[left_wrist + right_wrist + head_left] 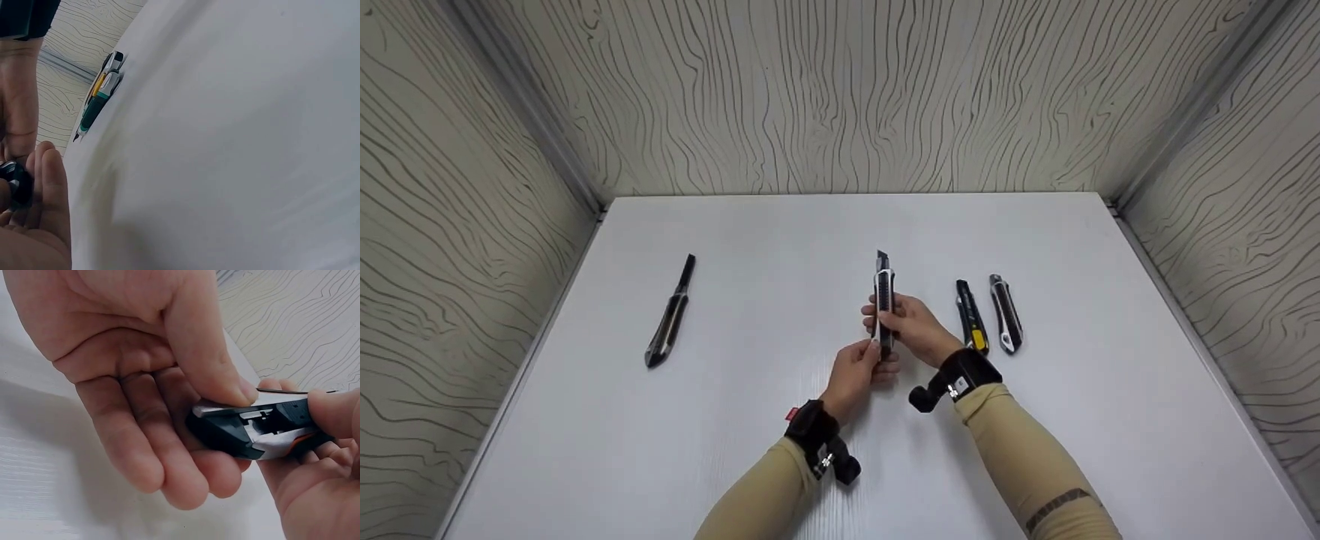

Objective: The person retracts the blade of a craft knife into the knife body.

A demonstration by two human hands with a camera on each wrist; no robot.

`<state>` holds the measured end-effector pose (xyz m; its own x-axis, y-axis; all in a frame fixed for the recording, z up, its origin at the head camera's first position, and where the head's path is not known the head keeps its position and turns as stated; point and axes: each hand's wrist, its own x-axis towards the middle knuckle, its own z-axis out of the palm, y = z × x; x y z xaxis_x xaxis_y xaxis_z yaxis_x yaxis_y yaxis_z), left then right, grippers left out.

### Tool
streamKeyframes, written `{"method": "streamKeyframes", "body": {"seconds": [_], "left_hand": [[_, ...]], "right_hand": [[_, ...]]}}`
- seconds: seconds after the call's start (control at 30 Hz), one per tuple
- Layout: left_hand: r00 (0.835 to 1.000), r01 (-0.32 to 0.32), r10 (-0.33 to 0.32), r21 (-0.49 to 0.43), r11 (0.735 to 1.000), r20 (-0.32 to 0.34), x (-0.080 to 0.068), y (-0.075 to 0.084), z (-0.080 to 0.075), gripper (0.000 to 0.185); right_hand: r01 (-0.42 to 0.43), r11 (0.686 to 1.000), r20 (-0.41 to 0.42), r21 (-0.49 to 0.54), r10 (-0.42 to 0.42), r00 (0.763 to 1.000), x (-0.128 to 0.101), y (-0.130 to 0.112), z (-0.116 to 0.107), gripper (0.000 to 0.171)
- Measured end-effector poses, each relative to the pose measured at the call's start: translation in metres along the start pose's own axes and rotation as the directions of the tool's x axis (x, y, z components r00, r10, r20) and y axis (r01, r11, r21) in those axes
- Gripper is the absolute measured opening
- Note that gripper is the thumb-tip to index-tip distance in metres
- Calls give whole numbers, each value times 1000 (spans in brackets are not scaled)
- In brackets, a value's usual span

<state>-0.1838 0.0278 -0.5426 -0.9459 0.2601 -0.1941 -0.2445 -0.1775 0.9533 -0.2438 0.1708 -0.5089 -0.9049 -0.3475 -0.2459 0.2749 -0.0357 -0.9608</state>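
Your left hand [861,369] and right hand [911,324] both grasp the black-and-silver utility knife [884,298] above the white bench [780,255], its blade pointing to twelve o'clock.

A black and silver snap-off utility knife [884,300] stands near the centre of the head view, held above the white surface and pointing toward the top of the frame. A short dark blade tip protrudes at its upper end. In the right wrist view its body [253,430] shows black grip sections, a silver metal channel and an orange accent.
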Motion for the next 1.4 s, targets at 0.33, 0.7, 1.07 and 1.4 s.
{"method": "streamKeyframes", "body": {"seconds": [0.33,0.7,1.07,1.4], "left_hand": [[1000,-2,2,-9,1000,-12,0,-1,0,35],[1000,2,-2,6,1000,-14,-1,0,0,36],[999,16,-16,-3,1000,-30,-2,4,0,36],[1000,23,-23,-23,999,-16,-3,5,0,36]], "right_hand": [[-3,1000,-8,-14,3,1000,-2,-3,3,44],[-18,1000,-18,-19,18,1000,-3,-4,3,44],[-18,999,-18,-26,18,1000,-1,-4,4,45],[6,999,25,-42,-5,1000,-3,-4,3,49]]}}
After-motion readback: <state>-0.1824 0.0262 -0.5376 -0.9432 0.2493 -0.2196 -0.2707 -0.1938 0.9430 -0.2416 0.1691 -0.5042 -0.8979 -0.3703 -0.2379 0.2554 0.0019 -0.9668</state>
